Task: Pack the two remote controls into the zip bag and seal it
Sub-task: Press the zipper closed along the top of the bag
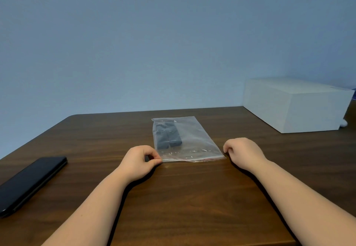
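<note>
Two dark remote controls, details blurred, lie inside a clear zip bag flat between curled hands. Left hand pinches its corner; right hand's grip is unclear. Brown wooden table, blue wall.

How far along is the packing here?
Packing looks done: both remote controls lie side by side inside the zip bag. In hand: the left hand and right hand sit at the zip strip's corners. Left: I cannot tell whether it is sealed.

Home or office: wooden desk, plain blue wall.
</note>
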A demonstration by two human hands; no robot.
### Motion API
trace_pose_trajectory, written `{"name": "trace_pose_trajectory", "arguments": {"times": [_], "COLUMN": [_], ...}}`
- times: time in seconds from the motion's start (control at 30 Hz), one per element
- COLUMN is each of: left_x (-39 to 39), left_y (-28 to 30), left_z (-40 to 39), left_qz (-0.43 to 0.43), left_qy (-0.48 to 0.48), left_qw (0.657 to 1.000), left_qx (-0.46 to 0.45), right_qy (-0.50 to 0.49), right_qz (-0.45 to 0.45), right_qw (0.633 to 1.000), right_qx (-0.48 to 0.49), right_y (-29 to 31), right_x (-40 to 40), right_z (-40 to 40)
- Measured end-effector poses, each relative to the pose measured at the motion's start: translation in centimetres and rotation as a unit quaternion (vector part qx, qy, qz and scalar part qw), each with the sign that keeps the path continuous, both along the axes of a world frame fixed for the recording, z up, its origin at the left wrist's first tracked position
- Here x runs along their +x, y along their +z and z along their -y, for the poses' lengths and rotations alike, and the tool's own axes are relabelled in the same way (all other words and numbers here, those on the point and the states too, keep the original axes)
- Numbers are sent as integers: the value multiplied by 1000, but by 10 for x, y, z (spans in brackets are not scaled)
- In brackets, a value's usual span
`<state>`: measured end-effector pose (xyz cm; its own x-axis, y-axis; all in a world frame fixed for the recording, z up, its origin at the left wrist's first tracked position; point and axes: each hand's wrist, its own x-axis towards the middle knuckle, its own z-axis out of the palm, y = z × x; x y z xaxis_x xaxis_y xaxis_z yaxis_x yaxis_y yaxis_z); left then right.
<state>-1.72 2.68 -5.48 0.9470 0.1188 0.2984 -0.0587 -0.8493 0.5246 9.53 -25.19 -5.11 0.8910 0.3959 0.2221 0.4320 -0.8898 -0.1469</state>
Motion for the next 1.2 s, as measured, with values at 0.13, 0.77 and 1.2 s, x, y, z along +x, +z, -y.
{"name": "trace_pose_trajectory", "arguments": {"times": [0.13,0.77,1.2], "left_x": [-3,92,175], "left_y": [1,-3,-7], "left_z": [5,21,73], "left_qz": [-16,-18,-11], "left_qy": [-19,127,97], "left_qw": [999,987,990], "left_qx": [-26,94,99], "right_qy": [-9,-5,-53], "right_qz": [-17,-136,-44], "right_qw": [996,974,994], "right_qx": [84,183,89], "right_y": [-2,-1,-3], "right_x": [-2,50,115], "right_z": [-4,-36,13]}}
